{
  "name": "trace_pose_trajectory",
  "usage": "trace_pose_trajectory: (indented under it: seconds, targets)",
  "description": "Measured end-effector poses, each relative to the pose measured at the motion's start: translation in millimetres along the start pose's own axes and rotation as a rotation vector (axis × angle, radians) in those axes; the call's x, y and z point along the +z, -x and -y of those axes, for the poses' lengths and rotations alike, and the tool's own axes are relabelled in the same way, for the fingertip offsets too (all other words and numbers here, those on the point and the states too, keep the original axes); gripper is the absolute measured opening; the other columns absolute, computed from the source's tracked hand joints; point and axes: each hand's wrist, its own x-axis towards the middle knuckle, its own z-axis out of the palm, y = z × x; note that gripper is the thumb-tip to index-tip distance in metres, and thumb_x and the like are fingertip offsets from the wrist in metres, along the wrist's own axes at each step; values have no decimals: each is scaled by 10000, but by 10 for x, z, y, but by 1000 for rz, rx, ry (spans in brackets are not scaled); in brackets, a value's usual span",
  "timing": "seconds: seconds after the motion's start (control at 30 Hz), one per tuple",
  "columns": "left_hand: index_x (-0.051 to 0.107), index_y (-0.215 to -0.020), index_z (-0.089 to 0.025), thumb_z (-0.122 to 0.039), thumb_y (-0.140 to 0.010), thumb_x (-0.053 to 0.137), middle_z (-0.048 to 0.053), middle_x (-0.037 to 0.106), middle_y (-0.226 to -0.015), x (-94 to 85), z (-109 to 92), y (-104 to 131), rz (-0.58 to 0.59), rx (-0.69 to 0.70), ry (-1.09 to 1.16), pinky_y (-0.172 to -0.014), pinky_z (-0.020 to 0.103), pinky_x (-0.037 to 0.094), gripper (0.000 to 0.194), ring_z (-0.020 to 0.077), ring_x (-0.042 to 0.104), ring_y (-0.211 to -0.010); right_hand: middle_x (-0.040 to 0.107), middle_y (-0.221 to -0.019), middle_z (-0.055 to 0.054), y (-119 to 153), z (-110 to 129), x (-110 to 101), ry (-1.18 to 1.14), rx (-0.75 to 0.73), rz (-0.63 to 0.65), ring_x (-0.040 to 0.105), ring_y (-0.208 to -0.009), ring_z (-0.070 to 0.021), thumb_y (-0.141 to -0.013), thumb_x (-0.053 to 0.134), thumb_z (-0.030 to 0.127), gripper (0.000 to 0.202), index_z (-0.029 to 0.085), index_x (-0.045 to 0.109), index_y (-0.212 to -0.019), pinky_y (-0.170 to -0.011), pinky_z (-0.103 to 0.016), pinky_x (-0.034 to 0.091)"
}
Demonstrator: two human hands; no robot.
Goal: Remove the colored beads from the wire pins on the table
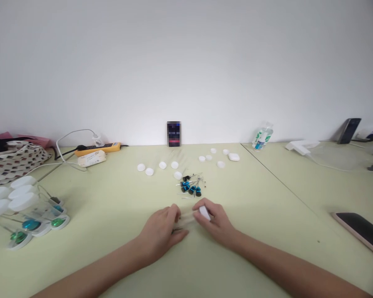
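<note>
My left hand (163, 228) is closed at the near middle of the table, its fingers round something dark and thin that is mostly hidden. To its right, my right hand (215, 220) grips a white cap (204, 213) between thumb and fingers. A faint clear tube (188, 217) seems to span the gap between both hands, blurred. Just beyond them lies a pile of blue and black parts (192, 189) with thin metal rods. Several white caps (162, 165) are scattered behind the pile, with clear tubes near the wall.
Capped clear tubes (24, 201) holding blue and green parts stand at the left. A yellow power strip (112, 147), an upright phone (174, 133) and a clear bottle (262, 137) line the wall. Another phone (360, 231) lies at the right.
</note>
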Motion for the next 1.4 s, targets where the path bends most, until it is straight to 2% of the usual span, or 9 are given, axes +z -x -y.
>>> trace_pose_trajectory:
  seconds: [0.13, 0.33, 0.5, 0.7, 0.8, 0.9, 1.1, 1.23, 1.4]
  targets:
    - [402, -909, -228, -376, -754, 566, 1, 526, -845, -44, 160, -45, -82, -142, 237, -592, 247, 381, 270, 132, 469, -661, 429, -552, 45, -139, -58, -60, -204, 257, -45, 391, -507, -97, -830, 493, 427, 270, 191, 460, -703, -477, -211, 304]
    - [399, -878, -222, -435, -823, 457, -41, 455, -681, -99, 157, -46, -39, -210, 441, -546, 225, 320, 227, 111, 368, -575, 391, -473, 54, -274, -72, -40, -302, 316, -5, 335, -443, -87, -876, 383, 472, 366, 182, 445, -662, -443, -208, 267]
    - [399, -723, -206, -481, -842, 382, -53, 413, -568, -135, 134, -84, -107, -374, 575, -512, 215, 286, 300, 107, 351, -531, 405, -538, 35, -303, -96, -16, -224, 249, -16, 382, -503, -104, -874, 393, 463, 345, 180, 520, -723, -482, -221, 314]
    - [387, -578, -192, -426, -819, 368, -54, 353, -416, -163, 213, -174, -185, -561, 851, -420, 201, 237, 336, 94, 305, -418, 505, -784, -6, -257, -140, -77, -324, 89, -58, 390, -523, -94, -899, 365, 349, 196, 222, 491, -977, -512, -237, 361]
    - [426, -550, -184, -375, -784, 383, -45, 372, -392, -157, 252, -214, -219, -612, 902, -389, 192, 225, 305, 89, 315, -397, 505, -719, -7, -224, -161, -125, -248, -73, 55, 420, -591, -119, -886, 338, 262, 201, 208, 522, -945, -579, -257, 369]
    - [455, -538, -178, -356, -743, 397, -42, 385, -370, -161, 281, -257, -190, -686, 919, -359, 191, 206, 278, 82, 311, -361, 452, -617, 27, -203, -148, -121, -146, -196, 192, 380, -549, -112, -866, 362, 230, 302, 211, 474, -1146, -573, -243, 355]
    - [428, -428, -170, -307, -680, 404, -20, 394, -317, -184, 277, -341, 25, -670, 868, -321, 211, 189, 288, 78, 297, -292, 555, -767, 2, -245, -65, -28, 60, -186, 346, 359, -480, -69, -834, 442, 230, 375, 233, 516, -1201, -510, -199, 362]
    - [429, -428, -168, -330, -684, 407, -18, 405, -325, -182, 268, -355, 4, -667, 847, -315, 208, 188, 304, 77, 298, -290, 615, -847, -27, -293, -81, -18, 51, -175, 245, 467, -584, -98, -822, 481, 242, 296, 223, 595, -1094, -559, -210, 391]
    - [443, -508, -175, -347, -711, 392, -35, 408, -356, -168, 288, -342, -92, -669, 799, -323, 197, 212, 271, 84, 318, -321, 599, -803, -31, -323, -130, -77, -19, -35, 166, 459, -580, -99, -815, 494, 239, 226, 196, 647, -975, -532, -208, 374]
